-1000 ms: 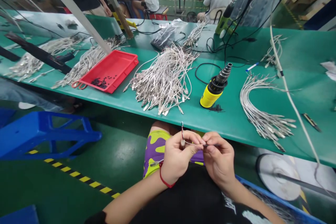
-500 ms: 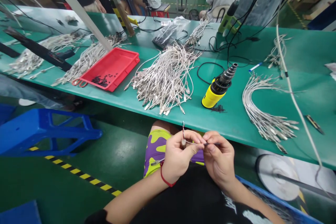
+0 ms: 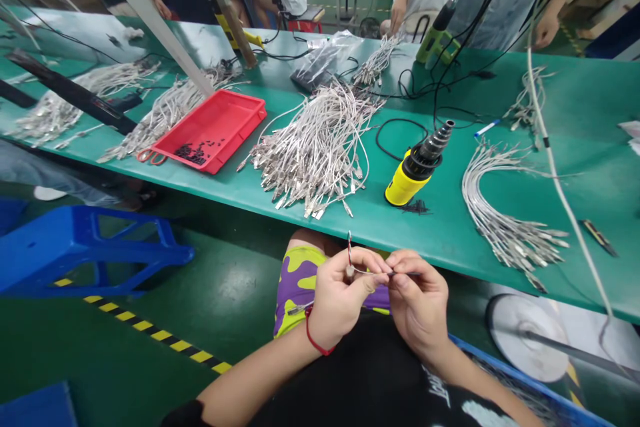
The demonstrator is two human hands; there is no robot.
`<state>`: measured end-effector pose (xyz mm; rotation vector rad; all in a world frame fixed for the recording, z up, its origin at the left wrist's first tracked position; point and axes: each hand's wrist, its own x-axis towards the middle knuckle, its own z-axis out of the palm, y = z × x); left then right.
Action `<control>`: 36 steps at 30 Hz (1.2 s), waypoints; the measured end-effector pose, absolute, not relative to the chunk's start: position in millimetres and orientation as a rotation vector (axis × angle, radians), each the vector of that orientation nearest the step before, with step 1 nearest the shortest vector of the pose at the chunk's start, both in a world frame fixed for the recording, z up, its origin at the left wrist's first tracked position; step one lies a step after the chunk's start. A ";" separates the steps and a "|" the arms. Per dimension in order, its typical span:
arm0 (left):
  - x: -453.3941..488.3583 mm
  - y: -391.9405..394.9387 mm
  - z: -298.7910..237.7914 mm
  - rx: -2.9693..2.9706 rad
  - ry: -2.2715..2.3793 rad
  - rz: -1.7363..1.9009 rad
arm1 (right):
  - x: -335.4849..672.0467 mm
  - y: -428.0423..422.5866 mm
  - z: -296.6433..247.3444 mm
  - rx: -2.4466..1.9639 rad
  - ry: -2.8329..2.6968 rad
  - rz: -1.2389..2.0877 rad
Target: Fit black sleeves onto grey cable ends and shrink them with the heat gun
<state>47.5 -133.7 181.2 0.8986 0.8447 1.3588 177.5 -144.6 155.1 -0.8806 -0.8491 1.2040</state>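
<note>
My left hand (image 3: 340, 297) and my right hand (image 3: 419, 300) meet in front of my lap, below the front edge of the green bench (image 3: 450, 240). Both pinch a thin silver cable (image 3: 367, 272); its looped end with red and black wires sticks up above my left thumb. My right fingertips grip a small dark piece on the cable, too small to name. A yellow heat gun (image 3: 416, 167) lies on the bench just beyond my hands.
A big heap of silver cables (image 3: 315, 147) lies in the bench's middle, a curved row of cables (image 3: 505, 213) to the right, and a red tray (image 3: 210, 130) with small black pieces to the left. A blue stool (image 3: 90, 247) lies on the floor. Other people work behind.
My hands have stayed in place on the cable. The view has shifted slightly, and people at the far side of the bench have moved.
</note>
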 end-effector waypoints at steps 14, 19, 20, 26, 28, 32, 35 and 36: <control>46.3 -138.4 179.7 0.919 0.853 1.363 | 174.8 -149.1 159.6 -0.909 -0.813 1.220; 44.3 -143.9 183.2 1.044 0.824 1.419 | 175.9 -154.2 160.4 -0.864 -0.809 1.234; 43.6 -145.2 184.6 1.087 0.827 1.434 | 176.4 -155.1 160.6 -0.859 -0.812 1.239; 39.1 -151.6 193.0 1.362 0.871 1.490 | 177.9 -159.4 162.1 -0.813 -0.806 1.306; 38.1 -152.8 194.8 1.416 0.877 1.499 | 177.8 -160.7 162.3 -0.811 -0.800 1.317; 36.9 -154.4 196.2 1.468 0.863 1.526 | 177.9 -162.6 161.8 -0.801 -0.802 1.326; 36.2 -155.6 196.3 1.464 0.876 1.516 | 177.7 -163.3 161.8 -0.786 -0.815 1.332; 35.8 -155.8 196.3 1.459 0.880 1.513 | 177.5 -163.5 162.0 -0.785 -0.818 1.332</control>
